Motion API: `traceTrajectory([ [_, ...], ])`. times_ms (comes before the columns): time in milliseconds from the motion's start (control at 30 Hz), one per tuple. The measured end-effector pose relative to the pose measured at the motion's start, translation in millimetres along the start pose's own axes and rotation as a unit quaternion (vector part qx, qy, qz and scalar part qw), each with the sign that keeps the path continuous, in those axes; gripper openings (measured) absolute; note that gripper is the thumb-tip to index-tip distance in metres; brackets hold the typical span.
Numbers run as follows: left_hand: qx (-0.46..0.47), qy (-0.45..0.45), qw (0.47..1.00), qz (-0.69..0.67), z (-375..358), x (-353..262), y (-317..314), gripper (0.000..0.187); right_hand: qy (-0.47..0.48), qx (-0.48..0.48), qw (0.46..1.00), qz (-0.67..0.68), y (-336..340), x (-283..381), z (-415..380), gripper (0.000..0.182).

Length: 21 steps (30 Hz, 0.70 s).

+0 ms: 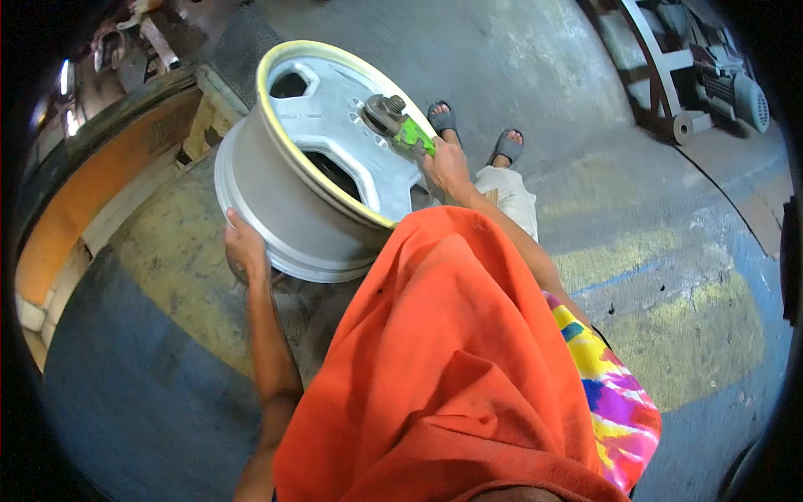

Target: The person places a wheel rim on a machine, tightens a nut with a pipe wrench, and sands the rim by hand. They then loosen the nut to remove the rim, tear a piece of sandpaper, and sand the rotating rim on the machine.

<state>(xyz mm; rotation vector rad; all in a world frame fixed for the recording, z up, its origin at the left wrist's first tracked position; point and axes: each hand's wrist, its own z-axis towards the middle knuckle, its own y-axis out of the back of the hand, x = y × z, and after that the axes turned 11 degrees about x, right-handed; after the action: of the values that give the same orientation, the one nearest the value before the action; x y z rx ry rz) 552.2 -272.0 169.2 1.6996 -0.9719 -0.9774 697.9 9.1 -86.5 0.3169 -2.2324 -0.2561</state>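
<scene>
A grey wheel rim [305, 213] with a yellow-edged lip is tilted in front of me, its pale face with cut-out openings turned up and to the right. My left hand [246, 245] grips its lower left edge, thumb along the outside and the other fingers partly hidden beneath. In my right hand [449, 170] is a green angle grinder [413, 136], fingers wrapped round its body. The grinder's dark round head overlaps the wheel's face near the bolt holes. My orange shirt covers the wheel's nearest edge.
Two sandalled feet [508, 148] stand on the worn grey floor [535, 67] beyond the wheel. An electric motor [736, 96] on a metal frame is at the upper right. A curved orange-and-black structure [125, 176] runs along the left. Metal parts [134, 38] lie at the top left.
</scene>
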Motion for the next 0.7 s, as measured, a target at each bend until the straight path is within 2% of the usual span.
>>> traceTrajectory([
  [33, -0.017, -0.043, 0.999, -0.025, -3.1, -4.4, -1.6, 0.062, -0.004, 0.005, 1.0, 0.006, -2.6, -3.5, 3.4, 0.03],
  [67, -0.027, -0.045, 0.998, -0.029, -8.6, -10.0, -2.1, 0.062, 0.007, 0.002, 1.0, 0.005, -4.4, -7.5, 4.7, 0.03],
  [133, -0.029, 0.023, 0.998, 0.05, -24.0, -36.3, 6.1, 0.061, 0.059, 0.012, 0.998, 0.031, 0.2, -9.9, 2.0, 0.031],
  [200, -0.03, -0.05, 0.997, -0.049, -3.0, 2.3, -2.9, 0.061, 0.017, 0.021, 0.995, 0.098, 12.5, 10.7, -15.3, 0.034],
  [233, -0.043, -0.063, 0.996, -0.054, 0.3, -2.9, -3.9, 0.061, 0.003, 0.029, 0.996, 0.078, 19.8, 16.7, -19.8, 0.039],
  [267, -0.053, -0.073, 0.994, -0.054, -2.6, -8.3, -5.1, 0.061, 0.014, 0.021, 0.998, 0.057, 17.4, 13.4, -16.7, 0.036],
  [300, -0.032, -0.064, 0.995, -0.069, -0.5, -4.7, -4.5, 0.061, -0.006, 0.008, 0.999, 0.043, 11.6, 11.3, -16.4, 0.027],
  [433, 0.011, -0.045, 0.996, -0.078, 8.7, -2.0, -4.1, 0.061, -0.031, -0.004, 0.998, 0.045, 0.6, 9.9, -11.4, 0.026],
  [533, -0.003, -0.053, 0.995, -0.082, 11.8, 4.5, -9.4, 0.06, -0.005, -0.004, 0.999, 0.039, -9.5, -2.6, -6.2, 0.028],
  [633, -0.022, -0.079, 0.992, -0.094, 14.5, 9.2, -13.5, 0.059, -0.038, -0.022, 0.997, 0.066, -17.7, 1.3, -5.3, 0.042],
  [700, -0.012, -0.068, 0.992, -0.107, 12.9, 6.4, -12.5, 0.058, -0.04, -0.026, 0.999, 0.025, -25.4, -7.8, 5.3, 0.042],
])
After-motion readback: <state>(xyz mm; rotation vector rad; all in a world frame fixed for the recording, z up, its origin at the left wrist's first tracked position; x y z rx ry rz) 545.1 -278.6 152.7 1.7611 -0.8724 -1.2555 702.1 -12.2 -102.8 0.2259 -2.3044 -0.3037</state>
